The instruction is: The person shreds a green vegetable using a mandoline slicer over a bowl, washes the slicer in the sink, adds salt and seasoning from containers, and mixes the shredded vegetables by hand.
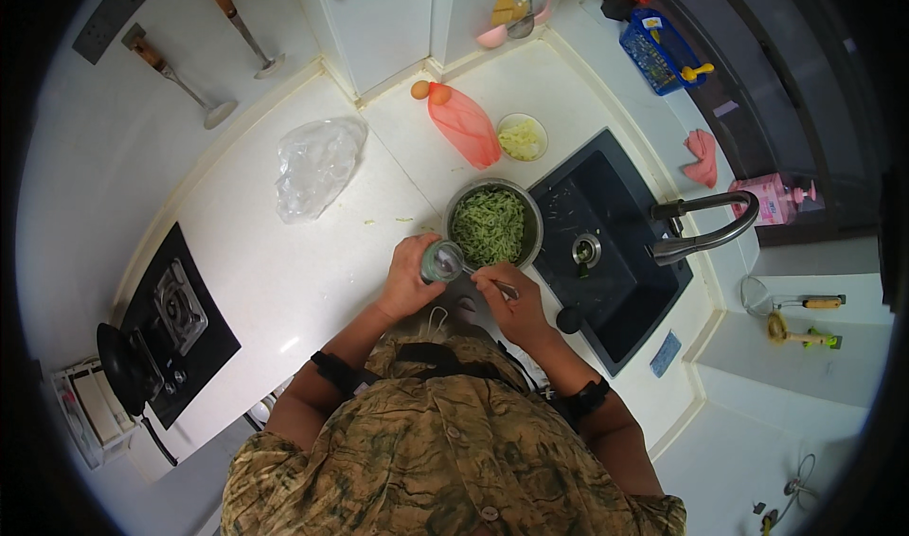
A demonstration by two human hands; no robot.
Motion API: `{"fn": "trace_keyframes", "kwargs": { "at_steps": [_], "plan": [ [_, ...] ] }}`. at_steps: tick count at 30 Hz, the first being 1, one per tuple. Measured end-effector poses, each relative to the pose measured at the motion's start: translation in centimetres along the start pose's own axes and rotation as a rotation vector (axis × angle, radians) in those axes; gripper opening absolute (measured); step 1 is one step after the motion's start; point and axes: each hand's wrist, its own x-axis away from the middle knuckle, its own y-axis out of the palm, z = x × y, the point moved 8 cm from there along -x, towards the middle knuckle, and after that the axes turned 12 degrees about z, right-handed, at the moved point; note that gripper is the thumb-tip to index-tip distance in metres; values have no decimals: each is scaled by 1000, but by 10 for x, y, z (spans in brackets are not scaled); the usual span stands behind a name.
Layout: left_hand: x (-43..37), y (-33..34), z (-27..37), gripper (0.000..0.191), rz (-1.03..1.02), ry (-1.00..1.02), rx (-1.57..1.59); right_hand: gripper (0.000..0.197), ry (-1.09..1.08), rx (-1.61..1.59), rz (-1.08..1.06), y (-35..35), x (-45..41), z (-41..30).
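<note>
My left hand (410, 274) is closed around a glass jar (442, 261), tilted with its mouth towards the bowl; what it contains is hard to make out. In my right hand (517, 304) is the handle of a metal spoon (505, 289), whose head reaches towards the jar's mouth and is mostly hidden. Just beyond both hands stands a round metal bowl (537, 213) holding shredded green vegetable (490, 225). Behind it are a small bowl of pale yellow-green pieces (523, 138), a red mesh bag (465, 124) and brown eggs (420, 90).
A dark sink (603, 209) with a pull-down faucet (710, 241) adjoins the bowl on the right. A crumpled clear plastic bag (319, 167) lies on the white counter to the left. Farther left are a gas hob (181, 309) and a black pan (121, 369). A blue sponge (665, 353) lies beside the sink.
</note>
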Motion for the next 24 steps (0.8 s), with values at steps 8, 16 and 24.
{"fn": "trace_keyframes", "kwargs": {
  "at_steps": [8,16,24],
  "plan": [
    [-4,-5,-3,64,-13,-14,-12,11,59,-25,21,-4,-1,-1],
    [-5,-6,-11,65,-23,0,27,10,57,-3,57,-1,2,-8],
    [-10,-8,-15,65,-35,21,51,10,169,-166,181,-5,5,8]
  ]
}}
